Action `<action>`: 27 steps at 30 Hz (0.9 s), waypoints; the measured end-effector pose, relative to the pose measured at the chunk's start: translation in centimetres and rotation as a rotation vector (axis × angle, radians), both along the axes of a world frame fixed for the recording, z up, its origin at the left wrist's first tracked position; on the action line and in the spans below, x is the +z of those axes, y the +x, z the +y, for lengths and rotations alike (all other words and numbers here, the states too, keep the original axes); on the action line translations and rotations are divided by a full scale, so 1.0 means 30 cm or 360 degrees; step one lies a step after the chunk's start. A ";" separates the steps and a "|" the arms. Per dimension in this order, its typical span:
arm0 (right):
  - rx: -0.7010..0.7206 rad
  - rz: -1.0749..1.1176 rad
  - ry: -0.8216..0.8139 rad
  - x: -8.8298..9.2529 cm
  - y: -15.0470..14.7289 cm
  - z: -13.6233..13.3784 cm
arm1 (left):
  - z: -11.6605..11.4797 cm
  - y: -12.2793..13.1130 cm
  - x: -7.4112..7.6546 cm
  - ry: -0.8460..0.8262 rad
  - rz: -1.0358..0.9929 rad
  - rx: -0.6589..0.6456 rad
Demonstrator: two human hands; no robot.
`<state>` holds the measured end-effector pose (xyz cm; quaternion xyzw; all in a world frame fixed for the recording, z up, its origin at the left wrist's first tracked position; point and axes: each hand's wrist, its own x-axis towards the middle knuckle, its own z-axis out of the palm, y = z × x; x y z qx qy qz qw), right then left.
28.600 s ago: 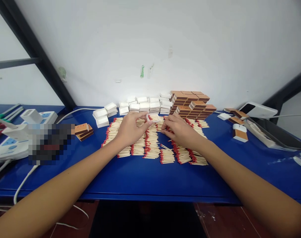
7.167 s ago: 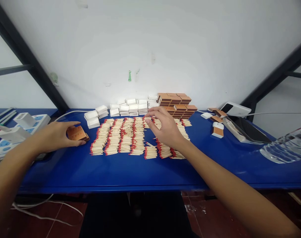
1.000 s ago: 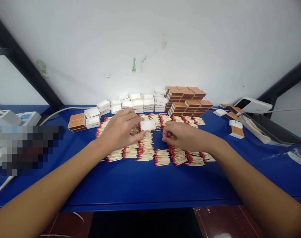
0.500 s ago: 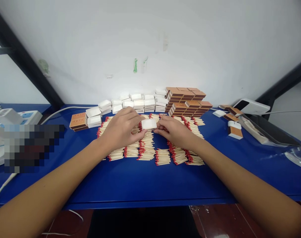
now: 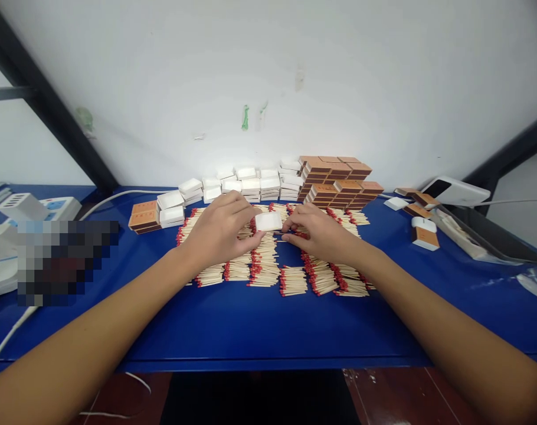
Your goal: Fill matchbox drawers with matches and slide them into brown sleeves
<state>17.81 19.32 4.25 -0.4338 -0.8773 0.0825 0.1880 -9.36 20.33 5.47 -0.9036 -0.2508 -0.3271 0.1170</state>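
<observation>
My left hand (image 5: pixel 222 227) grips a small white matchbox tray (image 5: pixel 268 222) by its left end, thumb in front and fingers behind. The tray is held over rows of red-tipped matches (image 5: pixel 264 268) on the blue table. Close to the tray's right end is my right hand (image 5: pixel 319 230), its fingers curled and the thumb bent below them. Whatever those fingertips pinch is too small or hidden to make out. A few loose matches lie near the right thumb. Both hands cover part of the match rows.
White trays (image 5: pixel 251 188) are stacked along the wall, beside a stack of brown matchboxes (image 5: pixel 339 177). More matchboxes (image 5: pixel 144 215) stand at the left. Loose boxes (image 5: pixel 425 238) and a white device (image 5: pixel 461 192) lie right. Power strips (image 5: pixel 58 206) and cables occupy the left side.
The whole view has shifted slightly, so things appear a little further right. My left hand keeps its grip on the tray. The right fingertips have drawn only slightly away from its end.
</observation>
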 end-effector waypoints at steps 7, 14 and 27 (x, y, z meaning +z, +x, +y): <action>0.0027 -0.0014 -0.0055 0.015 -0.006 -0.014 | 0.001 0.000 0.000 -0.0021 0.0009 0.0019; -0.0004 -0.0039 -0.0096 0.007 -0.009 -0.008 | 0.005 -0.003 -0.007 -0.0024 0.0049 0.0017; -0.0090 0.0175 0.0476 0.068 -0.012 -0.047 | 0.004 0.003 -0.021 -0.0003 0.0101 -0.0021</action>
